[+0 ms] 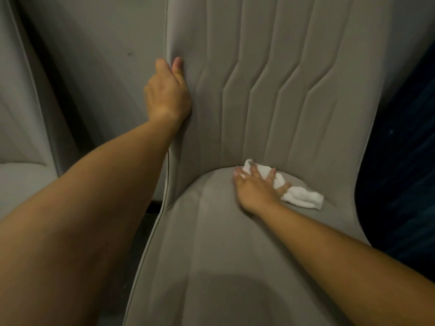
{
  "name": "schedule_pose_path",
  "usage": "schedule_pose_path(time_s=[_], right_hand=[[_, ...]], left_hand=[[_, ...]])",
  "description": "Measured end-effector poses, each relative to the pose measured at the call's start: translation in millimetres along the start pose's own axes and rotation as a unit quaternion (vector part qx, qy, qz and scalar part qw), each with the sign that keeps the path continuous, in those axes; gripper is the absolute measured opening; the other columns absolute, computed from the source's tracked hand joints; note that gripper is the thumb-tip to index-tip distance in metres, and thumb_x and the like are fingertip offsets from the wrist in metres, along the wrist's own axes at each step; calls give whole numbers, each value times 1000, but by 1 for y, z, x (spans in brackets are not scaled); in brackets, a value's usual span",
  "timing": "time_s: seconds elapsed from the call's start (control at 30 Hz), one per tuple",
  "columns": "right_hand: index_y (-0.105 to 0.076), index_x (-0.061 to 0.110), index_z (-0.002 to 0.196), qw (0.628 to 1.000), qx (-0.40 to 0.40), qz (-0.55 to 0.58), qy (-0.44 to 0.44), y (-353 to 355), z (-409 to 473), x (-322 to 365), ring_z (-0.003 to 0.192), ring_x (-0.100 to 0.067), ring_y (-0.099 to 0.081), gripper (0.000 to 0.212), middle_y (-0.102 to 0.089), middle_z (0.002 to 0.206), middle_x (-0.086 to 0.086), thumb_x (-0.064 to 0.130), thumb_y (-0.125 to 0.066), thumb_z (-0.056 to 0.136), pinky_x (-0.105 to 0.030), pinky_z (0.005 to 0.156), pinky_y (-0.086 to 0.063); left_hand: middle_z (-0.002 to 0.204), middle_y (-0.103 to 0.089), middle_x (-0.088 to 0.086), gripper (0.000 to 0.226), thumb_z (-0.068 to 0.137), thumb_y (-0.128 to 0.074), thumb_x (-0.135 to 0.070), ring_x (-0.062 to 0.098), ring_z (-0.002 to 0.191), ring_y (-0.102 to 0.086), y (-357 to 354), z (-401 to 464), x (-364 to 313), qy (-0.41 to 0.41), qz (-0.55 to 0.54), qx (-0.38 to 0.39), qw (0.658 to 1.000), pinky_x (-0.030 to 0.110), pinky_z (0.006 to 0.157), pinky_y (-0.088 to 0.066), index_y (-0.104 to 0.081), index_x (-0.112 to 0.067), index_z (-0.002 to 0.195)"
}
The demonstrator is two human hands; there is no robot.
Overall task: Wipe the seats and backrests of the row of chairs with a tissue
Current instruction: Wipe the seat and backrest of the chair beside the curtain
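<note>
White tissue under flat, spread right hand at seat rear crease, long axis running right; left hand grips backrest edge.

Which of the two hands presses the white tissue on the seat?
The right hand, spread flat over the tissue at the seat's back. The left hand only grips the backrest edge.
</note>
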State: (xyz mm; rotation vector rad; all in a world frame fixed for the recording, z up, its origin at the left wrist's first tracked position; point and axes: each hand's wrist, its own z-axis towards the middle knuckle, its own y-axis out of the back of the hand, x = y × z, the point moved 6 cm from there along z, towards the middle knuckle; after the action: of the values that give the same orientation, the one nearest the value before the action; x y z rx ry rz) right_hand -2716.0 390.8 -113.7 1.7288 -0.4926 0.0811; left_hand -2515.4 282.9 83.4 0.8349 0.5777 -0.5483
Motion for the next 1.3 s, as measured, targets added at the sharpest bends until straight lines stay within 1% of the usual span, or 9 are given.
schedule_pose_path(time_s=[0.17,0.27,0.37,0.5,0.63,0.77,0.93,1.13,1.3], right_hand=[[-53,24,140,988,-23,154,14,12,-11,70,144,-36,-32,49,-42,155,-6,36,-17,109,-48,117,-22],[-60,1,134,870,-56,473,-125,3,-25,99,137,-31,-44,59,-55,144,-17,39,-21,110,-28,110,-21],[-47,6,146,712,-68,678,-171,-16,-32,133,139,-32,-43,62,-47,151,-17,47,-22,107,-38,118,-28],[-44,13,150,652,-154,735,-105,-5,-39,158,143,-25,-40,75,-42,156,-10,62,-30,96,-40,119,-29],[-25,34,154,753,-241,595,144,16,-52,180,153,-10,-13,63,-23,164,11,61,-22,98,-33,124,-14],[28,49,144,917,-220,252,217,-3,-37,158,151,-14,22,62,31,157,25,55,-17,102,-55,122,3],[48,33,135,965,-109,39,235,-38,-33,131,149,-27,29,100,39,158,3,59,-42,98,-53,124,-1],[4,11,159,972,-48,72,218,-47,-60,121,152,-35,-10,79,0,167,-15,44,-41,104,-43,125,-12],[-43,10,147,949,-42,-61,308,-21,-66,114,126,-33,-43,48,-47,142,-13,24,-43,102,-43,106,-34]], left_hand=[[112,-61,25,45,104,-27,-46,44,101,-53,-2,1,0,-4,-3,-1,1000,40,70,-28,-47,-5,110],[111,-61,25,46,104,-27,-46,45,101,-53,0,1,1,-4,-8,-4,1000,43,73,-32,-47,-5,110],[110,-62,26,45,104,-28,-45,45,100,-53,-2,1,0,-12,-10,-4,1000,43,72,-31,-47,-4,110],[110,-62,25,45,104,-28,-45,45,100,-53,-4,2,1,-14,-15,-3,1000,42,71,-30,-47,-4,111],[111,-62,24,45,104,-28,-46,43,101,-54,-6,4,3,-16,-17,-2,1000,37,70,-26,-47,-6,111],[111,-61,24,45,104,-28,-45,43,99,-54,-7,7,3,-31,-23,11,999,38,70,-28,-47,-4,111],[112,-60,24,46,104,-28,-45,42,100,-53,-5,8,3,-43,-10,27,999,41,72,-33,-46,-3,111],[114,-59,28,48,104,-27,-44,45,103,-52,-2,4,-1,-36,7,18,999,47,79,-35,-46,-1,113],[113,-59,27,48,104,-27,-45,46,101,-53,-1,3,-2,-27,7,14,1000,49,79,-38,-46,-2,112]])
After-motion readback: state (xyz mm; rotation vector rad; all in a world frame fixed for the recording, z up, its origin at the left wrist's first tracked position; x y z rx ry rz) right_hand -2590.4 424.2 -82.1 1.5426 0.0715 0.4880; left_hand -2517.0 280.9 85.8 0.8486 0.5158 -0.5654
